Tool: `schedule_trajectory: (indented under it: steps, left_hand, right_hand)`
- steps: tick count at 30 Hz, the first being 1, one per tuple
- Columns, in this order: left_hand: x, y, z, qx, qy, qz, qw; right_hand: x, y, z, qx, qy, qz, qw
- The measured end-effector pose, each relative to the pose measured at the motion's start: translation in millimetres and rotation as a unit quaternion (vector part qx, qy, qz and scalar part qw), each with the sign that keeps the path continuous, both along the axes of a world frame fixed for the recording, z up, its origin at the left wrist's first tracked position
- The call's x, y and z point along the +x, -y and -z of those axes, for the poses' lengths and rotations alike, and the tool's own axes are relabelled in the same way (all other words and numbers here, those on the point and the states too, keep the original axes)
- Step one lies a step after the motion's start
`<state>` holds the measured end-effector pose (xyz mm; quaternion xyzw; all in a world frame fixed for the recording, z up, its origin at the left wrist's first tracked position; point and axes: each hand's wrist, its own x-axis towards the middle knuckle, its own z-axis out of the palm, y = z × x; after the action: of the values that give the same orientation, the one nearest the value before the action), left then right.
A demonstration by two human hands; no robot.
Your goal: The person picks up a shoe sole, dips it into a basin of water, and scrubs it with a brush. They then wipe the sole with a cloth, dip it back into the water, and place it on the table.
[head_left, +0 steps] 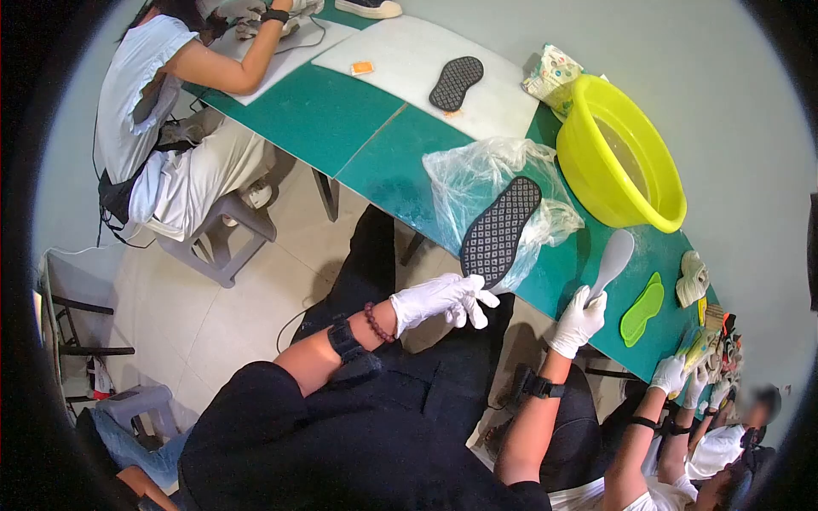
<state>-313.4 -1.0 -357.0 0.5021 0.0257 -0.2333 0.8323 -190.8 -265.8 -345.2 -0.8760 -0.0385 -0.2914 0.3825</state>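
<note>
Left hand (447, 302): fingers part-spread at the near end of a dark patterned sole (501, 232); grip cannot be confirmed. Sole appears over clear plastic (453, 175) at the tabletop (383, 183) edge. Right hand (579, 322): closed around a pale spatula (615, 255).

Bright, even indoor light — soft shadows below the table (366, 119), fisheye curvature, dark vignetted edges all round.

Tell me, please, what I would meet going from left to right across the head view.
Seated co-worker, small orange packet, black sole on the white sheet, your gloved right hand, bright green insole, whitish cloth bundle.
</note>
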Motion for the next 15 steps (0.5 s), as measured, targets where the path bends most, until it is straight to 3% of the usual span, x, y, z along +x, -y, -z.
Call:
schedule_trajectory:
  steps: [15]
  left_hand:
    - [0,-2,24,0.064,0.060,-0.133,0.987]
  right_hand:
    - [3,2,4,0.010,0.012,-0.010,1.000]
